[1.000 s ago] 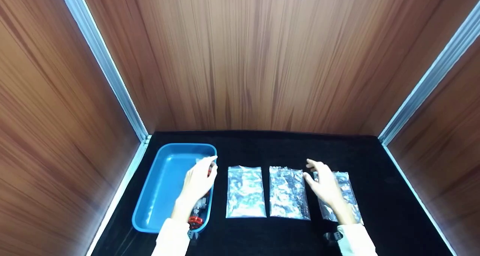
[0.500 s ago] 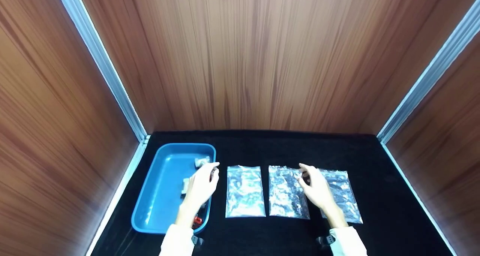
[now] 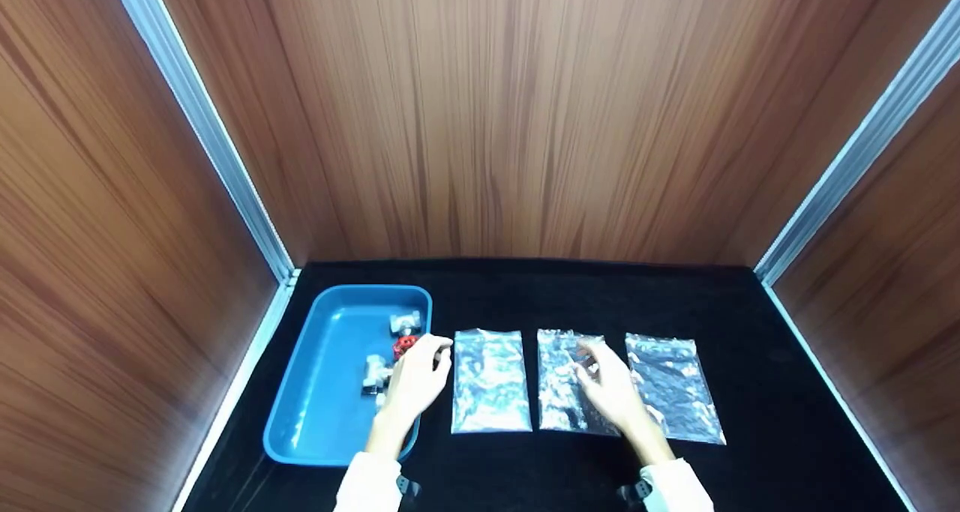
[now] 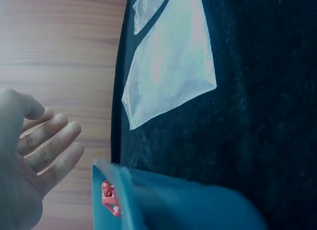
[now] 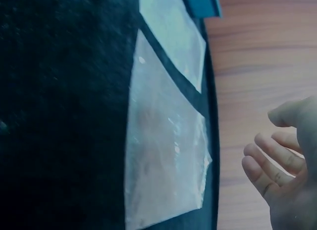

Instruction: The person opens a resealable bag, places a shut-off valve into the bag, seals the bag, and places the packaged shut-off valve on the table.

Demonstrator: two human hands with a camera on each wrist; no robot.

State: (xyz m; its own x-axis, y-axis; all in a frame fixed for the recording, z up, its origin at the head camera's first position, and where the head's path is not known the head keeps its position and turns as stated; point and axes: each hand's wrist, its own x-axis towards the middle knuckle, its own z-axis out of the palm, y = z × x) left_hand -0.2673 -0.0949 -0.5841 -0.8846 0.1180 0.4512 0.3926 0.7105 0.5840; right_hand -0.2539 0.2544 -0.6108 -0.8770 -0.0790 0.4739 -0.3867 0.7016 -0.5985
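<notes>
My left hand [image 3: 421, 377] hovers over the right rim of the blue tray [image 3: 289, 396], fingers loosely bent with nothing in them, as the left wrist view also shows. Inside the tray, along its right side, lie metal valves [image 3: 375, 373], one with a red handwheel [image 3: 403, 345]; my hand and forearm hide part of them. Above the middle clear plastic bag [image 3: 559, 392] is my right hand [image 3: 613, 386], its fingers relaxed and holding nothing. Another clear bag [image 3: 491, 384] lies flat between the tray and the middle one, and a third bag [image 3: 675, 392] lies to the right.
A black cloth [image 3: 517, 287] covers the work surface. Wood-grain panels [image 3: 480, 122] stand at the back and both sides, with metal rails [image 3: 862, 145] at the corners. The tray's raised wall [image 4: 193, 200] stands beside the bags.
My left hand has moved right and slightly down, from over the tray to its right rim, uncovering more valves. My right hand has moved left, from the right bag to above the middle one.
</notes>
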